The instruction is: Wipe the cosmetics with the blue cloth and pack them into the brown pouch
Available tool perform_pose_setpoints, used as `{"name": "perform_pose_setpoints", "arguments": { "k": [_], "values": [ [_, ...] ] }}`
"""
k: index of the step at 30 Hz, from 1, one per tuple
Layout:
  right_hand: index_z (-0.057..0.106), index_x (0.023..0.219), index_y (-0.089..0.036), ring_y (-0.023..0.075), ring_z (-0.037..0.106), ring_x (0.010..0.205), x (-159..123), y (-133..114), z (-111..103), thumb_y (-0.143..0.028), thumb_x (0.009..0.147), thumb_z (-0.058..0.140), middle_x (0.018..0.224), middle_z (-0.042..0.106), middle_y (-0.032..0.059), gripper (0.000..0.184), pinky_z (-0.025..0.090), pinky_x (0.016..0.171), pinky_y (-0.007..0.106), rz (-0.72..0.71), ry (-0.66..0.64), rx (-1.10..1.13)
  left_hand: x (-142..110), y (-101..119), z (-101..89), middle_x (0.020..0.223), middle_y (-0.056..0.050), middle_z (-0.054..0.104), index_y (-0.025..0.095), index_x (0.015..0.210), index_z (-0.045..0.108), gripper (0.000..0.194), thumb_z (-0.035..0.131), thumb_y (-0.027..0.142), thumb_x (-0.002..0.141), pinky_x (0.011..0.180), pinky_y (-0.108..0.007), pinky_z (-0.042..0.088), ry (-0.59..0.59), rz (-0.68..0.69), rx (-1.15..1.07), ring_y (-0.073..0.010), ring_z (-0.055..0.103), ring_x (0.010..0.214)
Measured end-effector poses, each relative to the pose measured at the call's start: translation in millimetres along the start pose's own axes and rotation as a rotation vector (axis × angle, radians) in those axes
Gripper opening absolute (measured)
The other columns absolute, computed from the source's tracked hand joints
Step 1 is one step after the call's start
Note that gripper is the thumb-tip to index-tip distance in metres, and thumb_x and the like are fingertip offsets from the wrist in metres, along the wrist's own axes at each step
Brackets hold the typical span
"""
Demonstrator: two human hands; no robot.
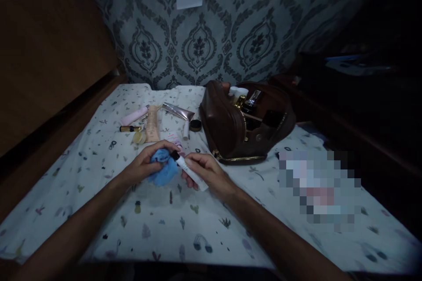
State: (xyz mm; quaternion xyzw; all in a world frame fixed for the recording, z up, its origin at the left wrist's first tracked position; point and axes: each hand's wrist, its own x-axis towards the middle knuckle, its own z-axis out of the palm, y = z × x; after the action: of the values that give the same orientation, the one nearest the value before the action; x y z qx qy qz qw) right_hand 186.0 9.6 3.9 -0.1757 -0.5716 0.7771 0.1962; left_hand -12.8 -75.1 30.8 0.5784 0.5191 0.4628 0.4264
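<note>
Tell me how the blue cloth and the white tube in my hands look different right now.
The blue cloth is crumpled into a loose bunch, while the white tube is long and narrow. The tube has a dark cap; the cloth is blue throughout. The cloth is in your left hand, the tube in your right hand. Both are held close together over the printed sheet.

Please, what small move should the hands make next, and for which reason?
Probably wipe the black cap with the blue cloth: the left hand holds the cloth bunched right beside the cap, while the right hand grips the white tube by its body, cap pointing toward the cloth.
</note>
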Motion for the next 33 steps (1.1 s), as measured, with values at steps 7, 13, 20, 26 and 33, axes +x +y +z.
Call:
{"name": "perform_pose_setpoints", "arguments": {
  "k": [7, 13, 20, 26, 33],
  "values": [
    [0.058, 0.095, -0.020, 0.0092, 0.056, 0.054, 2.8, 1.4, 3.1, -0.049, 0.061, 0.089, 0.071, 0.058, -0.0058, 0.054, 0.040, 0.038, 0.017, -0.009, 0.058, -0.018, 1.3, -2.0, 7.6, 0.086, -0.001, 0.065, 0.019, 0.093, 0.067, 0.026, 0.071, 0.042, 0.082, 0.073, -0.025, 0.049, 0.118, -0.040, 0.118, -0.0177, 0.060, 0.080],
    [0.060, 0.079, -0.018, 0.0093, 0.057, 0.050, 1.6, 0.5, -0.3, -0.055, 0.069, 0.082, 0.058, 0.061, -0.0050, 0.045, 0.047, 0.051, 0.022, 0.000, 0.008, -0.048, 2.4, -3.8, 3.8, 0.092, -0.004, 0.067, 0.018, 0.095, 0.068, 0.030, 0.072, 0.044, 0.081, 0.077, -0.028, 0.050, 0.098, -0.043, 0.101, -0.0203, 0.061, 0.087],
    [0.068, 0.079, -0.016, 0.0101, 0.058, 0.053, -0.8, -1.1, -2.4, -0.056, 0.075, 0.077, 0.060, 0.062, -0.0030, 0.042, 0.046, 0.055, 0.024, 0.001, -0.026, -0.059, 4.3, -5.2, 1.5, 0.079, -0.002, 0.065, 0.017, 0.080, 0.068, 0.041, 0.085, 0.051, 0.064, 0.067, -0.026, 0.047, 0.061, -0.070, -0.121, -0.0160, 0.057, 0.071],
    [0.071, 0.082, -0.017, 0.0088, 0.057, 0.057, -0.6, -1.8, -3.0, -0.048, 0.072, 0.081, 0.065, 0.062, -0.0041, 0.035, 0.045, 0.059, 0.023, -0.085, -0.034, -0.104, 1.7, -10.6, 4.1, 0.073, -0.002, 0.063, 0.016, 0.072, 0.068, 0.037, 0.088, 0.046, 0.062, 0.063, -0.025, 0.045, 0.033, -0.136, -0.358, -0.0145, 0.058, 0.067],
    [0.070, 0.082, -0.016, 0.0089, 0.054, 0.056, 0.8, 2.7, -3.2, -0.051, 0.075, 0.079, 0.062, 0.062, -0.0031, 0.036, 0.042, 0.057, 0.023, -0.058, -0.009, -0.013, 3.0, -2.3, 10.4, 0.071, -0.002, 0.065, 0.016, 0.078, 0.070, 0.040, 0.088, 0.047, 0.060, 0.059, -0.024, 0.047, 0.085, -0.246, -0.483, -0.0134, 0.058, 0.060]
  ]
}}
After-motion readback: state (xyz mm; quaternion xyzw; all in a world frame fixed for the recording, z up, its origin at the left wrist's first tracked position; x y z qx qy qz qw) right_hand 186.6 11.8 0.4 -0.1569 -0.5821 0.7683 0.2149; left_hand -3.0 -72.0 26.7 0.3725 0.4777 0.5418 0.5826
